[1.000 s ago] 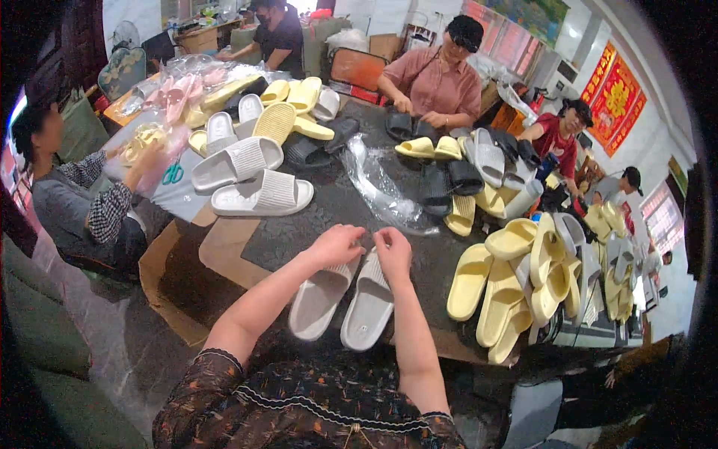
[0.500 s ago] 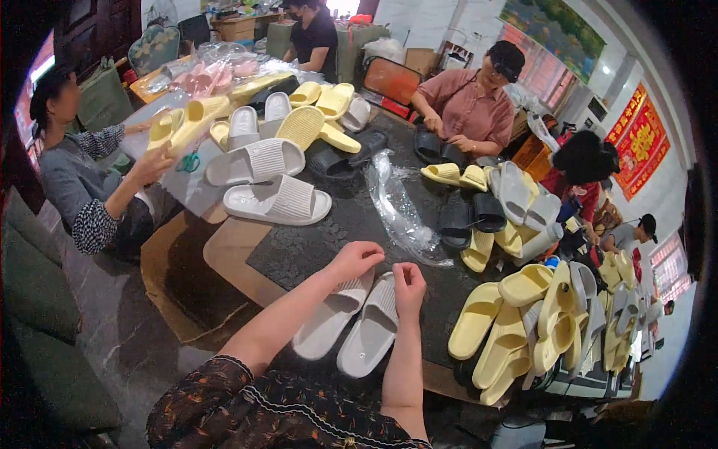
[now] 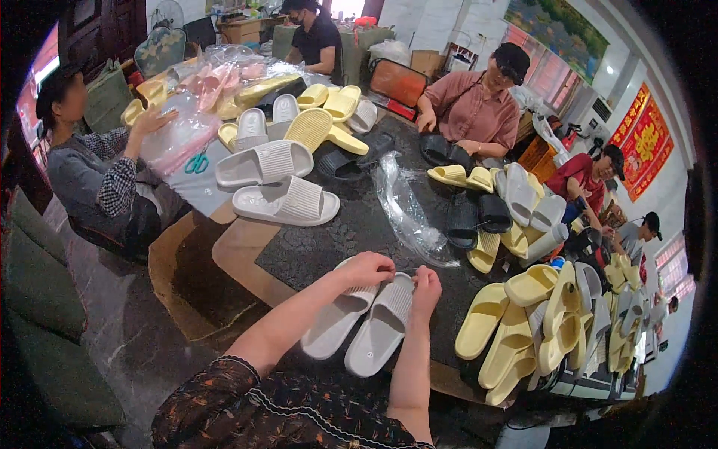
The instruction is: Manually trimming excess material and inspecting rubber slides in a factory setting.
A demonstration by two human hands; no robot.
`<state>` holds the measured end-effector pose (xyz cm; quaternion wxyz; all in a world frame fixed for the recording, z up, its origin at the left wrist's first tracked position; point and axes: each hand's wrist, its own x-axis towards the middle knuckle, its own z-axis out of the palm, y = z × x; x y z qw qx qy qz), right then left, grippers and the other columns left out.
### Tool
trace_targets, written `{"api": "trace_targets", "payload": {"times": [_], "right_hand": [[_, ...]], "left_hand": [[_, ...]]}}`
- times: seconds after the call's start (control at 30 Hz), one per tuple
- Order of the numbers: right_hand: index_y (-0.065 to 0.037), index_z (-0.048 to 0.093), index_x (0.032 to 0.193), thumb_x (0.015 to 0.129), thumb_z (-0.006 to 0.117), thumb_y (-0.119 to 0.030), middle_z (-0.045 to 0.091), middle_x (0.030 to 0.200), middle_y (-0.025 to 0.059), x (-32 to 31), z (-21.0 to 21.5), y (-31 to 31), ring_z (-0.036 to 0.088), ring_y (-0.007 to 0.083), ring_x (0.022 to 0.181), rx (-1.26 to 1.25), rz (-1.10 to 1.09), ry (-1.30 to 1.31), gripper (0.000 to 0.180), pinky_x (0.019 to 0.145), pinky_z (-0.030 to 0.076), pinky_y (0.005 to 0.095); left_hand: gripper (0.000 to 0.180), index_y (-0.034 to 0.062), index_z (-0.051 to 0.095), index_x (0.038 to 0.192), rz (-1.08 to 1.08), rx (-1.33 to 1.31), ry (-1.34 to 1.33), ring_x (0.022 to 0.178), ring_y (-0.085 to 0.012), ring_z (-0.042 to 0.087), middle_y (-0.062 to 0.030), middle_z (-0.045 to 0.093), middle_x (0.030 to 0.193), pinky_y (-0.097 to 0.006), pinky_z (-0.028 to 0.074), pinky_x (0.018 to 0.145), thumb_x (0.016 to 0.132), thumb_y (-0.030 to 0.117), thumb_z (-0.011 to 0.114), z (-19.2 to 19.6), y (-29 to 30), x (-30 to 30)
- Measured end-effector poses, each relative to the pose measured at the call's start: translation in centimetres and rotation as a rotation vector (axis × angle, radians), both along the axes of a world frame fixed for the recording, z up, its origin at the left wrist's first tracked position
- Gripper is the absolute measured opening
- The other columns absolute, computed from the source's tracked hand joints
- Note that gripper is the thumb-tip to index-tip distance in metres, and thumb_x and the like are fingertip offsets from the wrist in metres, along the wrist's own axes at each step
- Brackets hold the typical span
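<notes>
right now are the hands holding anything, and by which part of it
It cannot be told: left hand and right hand curl near the toe ends of the nearest grey slippers, hiding anything pinched.

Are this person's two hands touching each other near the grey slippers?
Apart. The head view shows a gap with dark tabletop visible between the left hand and right hand.

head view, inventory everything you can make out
grey slipper pair: one, grey, near table edge
other grey slippers: several, pale, left and right
yellow slippers: many, yellow, left and right
black slippers: several, black, mid table
pink slippers: several, pink, far left
plastic strip: one, clear, centre
scissors: one, teal, left
table: one, dark, centre
cardboard: uncounted, brown, table's left
wall hanging: at least one, red, right
fan: one, pale, background
people: at least five, mixed clothing, around
left hand: one, bare, near left slipper
right hand: one, bare, near right slipper
</notes>
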<state>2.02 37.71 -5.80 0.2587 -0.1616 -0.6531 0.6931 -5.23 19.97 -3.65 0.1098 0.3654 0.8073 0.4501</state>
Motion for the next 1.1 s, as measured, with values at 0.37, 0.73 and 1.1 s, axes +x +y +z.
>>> {"api": "trace_targets", "payload": {"times": [0.37,0.73,1.1], "right_hand": [[-0.001,0.066,0.087,0.086,0.067,-0.015,0.062,0.075,-0.0015,0.5,1.7,-1.6,0.052,0.0063,0.067,0.330,0.149,-0.052,0.014,0.062,0.043,0.0226],[-0.002,0.066,0.086,0.084,0.068,-0.015,0.065,0.077,0.0041,0.2,0.6,-1.4,0.057,0.0120,0.069,0.482,0.169,-0.062,0.014,0.065,0.046,0.0276],[-0.002,0.067,0.086,0.084,0.069,-0.012,0.062,0.078,0.0027,0.0,0.2,-1.1,0.055,0.0113,0.072,0.350,0.108,0.060,0.011,0.067,0.046,0.0268]], "left_hand": [[0.021,0.0038,0.064,0.100,0.143,0.406,-0.087,0.072,-0.0158,0.060,-0.0068,0.064,0.080,-0.030,0.049,0.068,0.083,0.016,0.063,0.5,0.4,0.5],[0.013,0.0021,0.061,0.085,0.321,0.414,0.140,0.086,-0.0305,0.058,-0.0124,0.064,0.086,-0.040,0.046,0.079,0.084,0.015,0.058,0.6,0.3,0.5],[0.013,0.0058,0.066,0.089,0.107,0.266,0.312,0.086,-0.0266,0.056,-0.0088,0.063,0.083,-0.037,0.046,0.075,0.083,0.017,0.064,0.6,0.4,0.8]]}}
